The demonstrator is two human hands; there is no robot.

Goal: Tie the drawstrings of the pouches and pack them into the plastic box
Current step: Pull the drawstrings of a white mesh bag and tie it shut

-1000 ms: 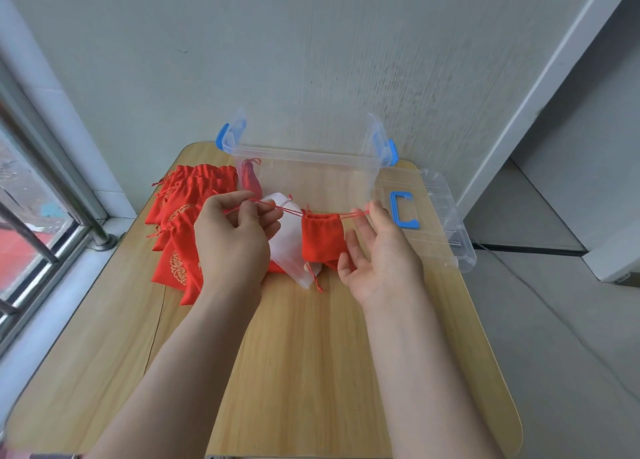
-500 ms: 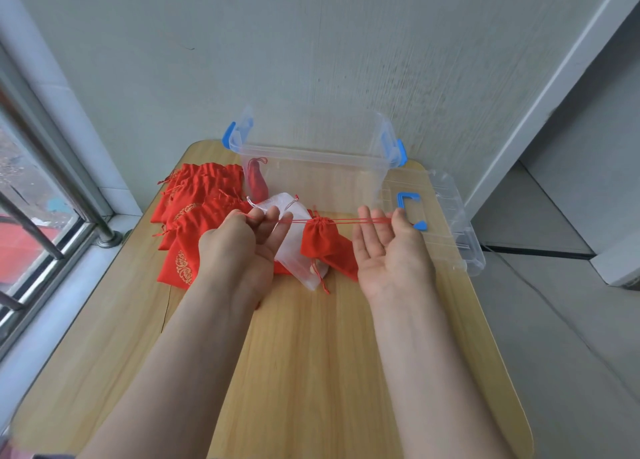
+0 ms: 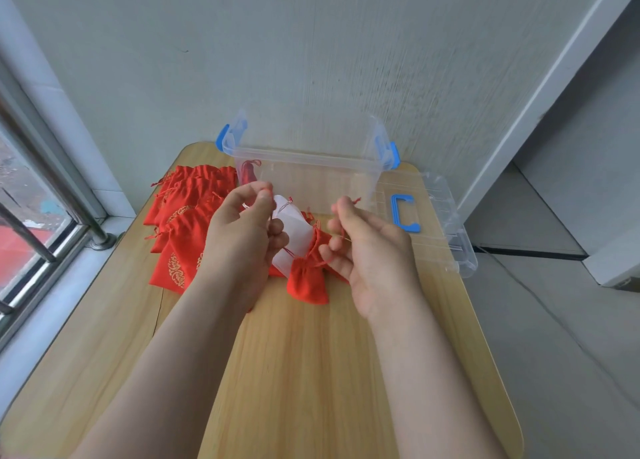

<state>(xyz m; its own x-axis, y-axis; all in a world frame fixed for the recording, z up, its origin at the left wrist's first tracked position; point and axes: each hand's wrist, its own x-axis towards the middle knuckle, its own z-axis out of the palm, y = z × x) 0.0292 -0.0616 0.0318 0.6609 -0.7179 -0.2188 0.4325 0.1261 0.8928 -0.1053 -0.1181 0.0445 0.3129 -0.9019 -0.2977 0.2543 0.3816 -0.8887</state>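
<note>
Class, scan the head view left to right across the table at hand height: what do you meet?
Pile of red pouches, left hand, small red pouch, right hand, clear lid.

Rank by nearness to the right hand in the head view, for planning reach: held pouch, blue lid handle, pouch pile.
1. Held red pouch, just left of the right hand.
2. Blue lid handle, right.
3. Pouch pile, far left.

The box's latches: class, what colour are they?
Blue latches on the plastic box, seen in the head view.
</note>
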